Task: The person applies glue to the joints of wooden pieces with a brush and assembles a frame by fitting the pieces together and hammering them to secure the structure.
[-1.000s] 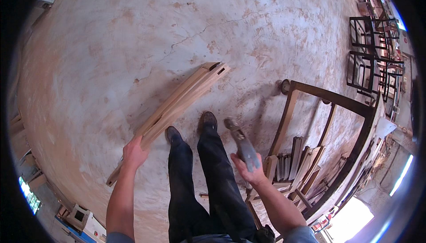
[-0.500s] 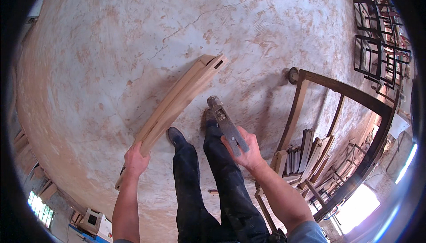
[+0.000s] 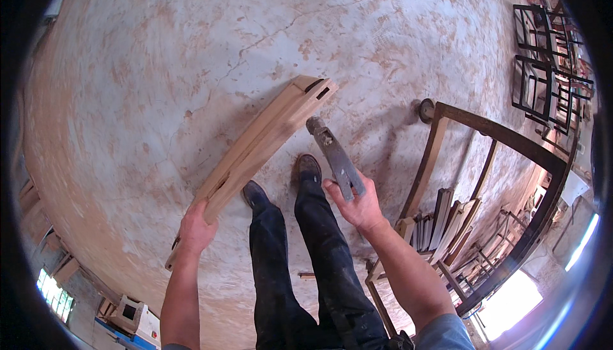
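Observation:
My left hand (image 3: 199, 227) is closed around the near end of a long pale wooden piece (image 3: 260, 134). It slants away to the upper right, with a dark rectangular slot in its far end. A grey claw hammer (image 3: 336, 157) is in my right hand (image 3: 361, 203), seen from above its head. The round striking face points at the wood's far end, and the forked claw lies by my thumb. A small gap seems to separate hammer and wood. The handle is hidden below the head, and most of my right fingers are out of sight.
To the right stands a dark-edged wooden frame on a wheel (image 3: 426, 111), with wooden strips (image 3: 440, 225) stacked inside. Dark chair-like frames (image 3: 536, 85) line the far right. My shoes (image 3: 308, 168) are on the stained floor (image 3: 153, 94). A machine (image 3: 131, 315) stands at lower left.
The hammer and my right hand have moved up and away from me, nearer the wood's far end. The wood's far end has shifted slightly right in view.

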Action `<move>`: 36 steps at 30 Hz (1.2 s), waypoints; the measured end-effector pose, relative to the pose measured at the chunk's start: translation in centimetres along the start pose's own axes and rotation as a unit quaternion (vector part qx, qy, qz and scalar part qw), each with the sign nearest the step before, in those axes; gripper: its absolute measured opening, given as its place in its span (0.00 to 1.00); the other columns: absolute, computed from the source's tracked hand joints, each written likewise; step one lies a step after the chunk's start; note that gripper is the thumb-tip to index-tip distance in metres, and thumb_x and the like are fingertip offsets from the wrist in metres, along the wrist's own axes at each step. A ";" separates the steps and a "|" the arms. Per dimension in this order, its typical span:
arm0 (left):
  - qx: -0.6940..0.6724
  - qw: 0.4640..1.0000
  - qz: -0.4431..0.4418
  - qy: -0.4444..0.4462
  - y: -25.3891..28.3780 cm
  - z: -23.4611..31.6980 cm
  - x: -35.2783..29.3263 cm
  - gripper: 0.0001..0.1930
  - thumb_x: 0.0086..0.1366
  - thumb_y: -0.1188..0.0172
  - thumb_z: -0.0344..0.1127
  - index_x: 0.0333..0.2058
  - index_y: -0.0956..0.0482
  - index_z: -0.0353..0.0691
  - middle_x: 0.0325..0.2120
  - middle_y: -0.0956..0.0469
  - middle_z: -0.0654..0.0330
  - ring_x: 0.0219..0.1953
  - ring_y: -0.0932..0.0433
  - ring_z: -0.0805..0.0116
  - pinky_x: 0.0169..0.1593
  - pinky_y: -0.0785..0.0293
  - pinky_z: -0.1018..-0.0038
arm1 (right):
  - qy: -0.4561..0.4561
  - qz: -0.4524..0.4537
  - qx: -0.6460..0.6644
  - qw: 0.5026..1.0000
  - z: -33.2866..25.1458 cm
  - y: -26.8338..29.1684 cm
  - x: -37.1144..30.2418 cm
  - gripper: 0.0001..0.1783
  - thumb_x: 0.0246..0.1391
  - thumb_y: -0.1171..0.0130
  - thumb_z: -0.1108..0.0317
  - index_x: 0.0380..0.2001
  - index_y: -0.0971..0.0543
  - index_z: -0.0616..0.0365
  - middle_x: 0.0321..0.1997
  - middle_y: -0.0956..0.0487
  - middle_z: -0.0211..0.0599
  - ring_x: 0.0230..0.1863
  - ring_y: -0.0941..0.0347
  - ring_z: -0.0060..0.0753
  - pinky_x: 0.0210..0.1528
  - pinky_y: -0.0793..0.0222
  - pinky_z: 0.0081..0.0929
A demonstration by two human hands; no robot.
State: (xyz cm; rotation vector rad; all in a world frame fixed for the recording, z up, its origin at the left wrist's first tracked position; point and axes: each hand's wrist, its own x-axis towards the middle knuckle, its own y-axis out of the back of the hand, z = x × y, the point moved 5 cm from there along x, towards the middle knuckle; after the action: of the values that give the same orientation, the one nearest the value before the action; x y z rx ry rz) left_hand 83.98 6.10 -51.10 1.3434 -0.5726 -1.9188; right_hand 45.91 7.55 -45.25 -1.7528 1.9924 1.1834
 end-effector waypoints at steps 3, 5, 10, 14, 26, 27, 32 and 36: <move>-0.005 1.000 -0.003 -0.004 -0.3 0.8 -0.1 0.21 0.47 0.37 0.30 0.43 0.26 0.36 0.41 0.23 0.49 0.47 0.27 0.47 0.51 0.29 0.59 | 0.003 0.008 -0.031 0.999 0.0 0.6 0.5 0.15 0.52 0.40 0.65 0.41 0.27 0.61 0.29 0.21 0.52 0.33 0.22 0.51 0.38 0.28 0.36; -0.006 1.000 0.002 -0.008 -0.6 0.7 -0.2 0.20 0.46 0.37 0.30 0.41 0.26 0.36 0.42 0.23 0.50 0.48 0.28 0.48 0.52 0.30 0.59 | 0.025 0.003 -0.031 0.999 -0.4 1.0 0.9 0.16 0.55 0.41 0.63 0.42 0.28 0.61 0.30 0.20 0.52 0.32 0.22 0.50 0.37 0.28 0.36; 0.006 0.999 0.032 -0.037 -0.6 0.4 -0.2 0.19 0.45 0.36 0.29 0.39 0.26 0.36 0.44 0.24 0.48 0.48 0.28 0.46 0.52 0.31 0.58 | 0.031 0.001 -0.021 0.999 -0.5 1.0 2.4 0.15 0.58 0.44 0.61 0.40 0.29 0.61 0.28 0.23 0.53 0.30 0.25 0.56 0.35 0.29 0.38; -0.004 1.000 0.011 -0.011 -0.7 0.0 0.3 0.20 0.44 0.36 0.29 0.39 0.26 0.36 0.47 0.24 0.47 0.50 0.29 0.46 0.54 0.32 0.58 | -0.011 0.004 -0.057 0.998 0.1 0.3 4.2 0.16 0.58 0.46 0.58 0.38 0.29 0.62 0.27 0.24 0.57 0.32 0.27 0.62 0.35 0.30 0.41; 0.011 0.991 -0.073 0.108 -1.2 -0.4 1.2 0.23 0.48 0.36 0.31 0.46 0.26 0.35 0.42 0.25 0.43 0.48 0.27 0.43 0.51 0.29 0.57 | -0.026 0.015 -0.089 0.996 -0.3 -0.1 3.7 0.16 0.59 0.47 0.58 0.38 0.31 0.62 0.30 0.24 0.63 0.38 0.28 0.69 0.38 0.32 0.51; 0.010 0.992 -0.075 0.104 -1.3 -0.3 1.3 0.22 0.48 0.37 0.31 0.45 0.26 0.35 0.41 0.24 0.43 0.47 0.27 0.42 0.51 0.29 0.57 | -0.016 0.021 -0.072 0.997 -0.2 -0.1 3.6 0.16 0.59 0.47 0.58 0.38 0.31 0.62 0.29 0.24 0.62 0.37 0.28 0.69 0.38 0.32 0.50; 0.008 0.992 -0.069 0.103 -1.5 -0.7 1.1 0.22 0.47 0.39 0.32 0.44 0.24 0.34 0.37 0.22 0.41 0.43 0.25 0.41 0.50 0.30 0.56 | 0.006 0.044 -0.050 0.998 1.2 0.4 3.1 0.14 0.58 0.48 0.62 0.37 0.29 0.63 0.26 0.24 0.56 0.32 0.25 0.61 0.35 0.30 0.43; 0.005 0.991 -0.077 0.113 -1.2 -0.3 1.2 0.22 0.47 0.39 0.31 0.44 0.24 0.34 0.38 0.22 0.41 0.44 0.25 0.42 0.50 0.30 0.56 | 0.070 0.065 -0.047 0.994 1.0 0.5 2.8 0.16 0.59 0.49 0.61 0.28 0.26 0.65 0.22 0.23 0.48 0.26 0.24 0.50 0.32 0.29 0.37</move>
State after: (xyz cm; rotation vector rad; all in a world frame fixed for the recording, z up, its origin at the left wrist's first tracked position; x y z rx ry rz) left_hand 83.66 5.96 -52.76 1.6255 -0.3780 -1.8509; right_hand 44.47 6.22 -47.50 -1.8223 2.1949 1.2452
